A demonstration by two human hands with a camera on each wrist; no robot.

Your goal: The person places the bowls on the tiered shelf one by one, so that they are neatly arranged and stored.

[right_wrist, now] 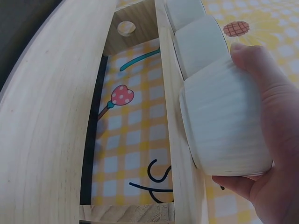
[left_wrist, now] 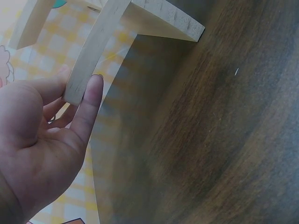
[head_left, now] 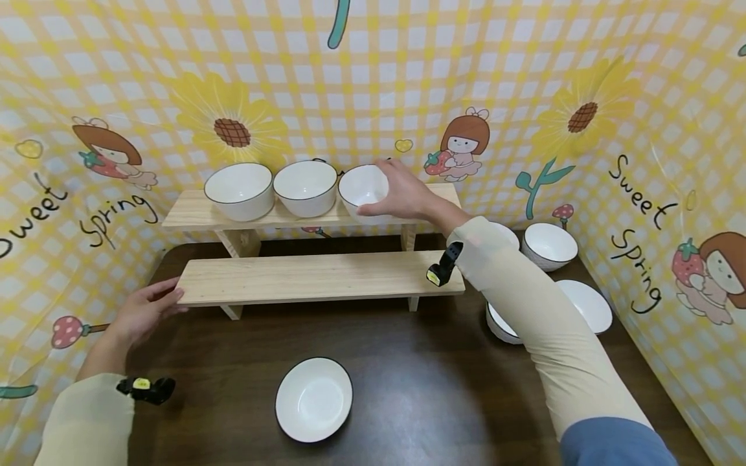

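My right hand grips a white bowl with a dark rim at the upper step of a wooden two-tier shelf. In the right wrist view, the thumb lies along the outer side of this bowl. Two like bowls, a middle one and a left one, stand in a row beside it. At the left end of the lower step, my left hand pinches the board's edge. The left wrist view shows thumb and fingers on either face of the board.
Another white bowl sits on the dark wooden table in front of the shelf. Several more bowls, such as one at the back right, are partly behind my right forearm. Yellow checked cloth hangs around the table.
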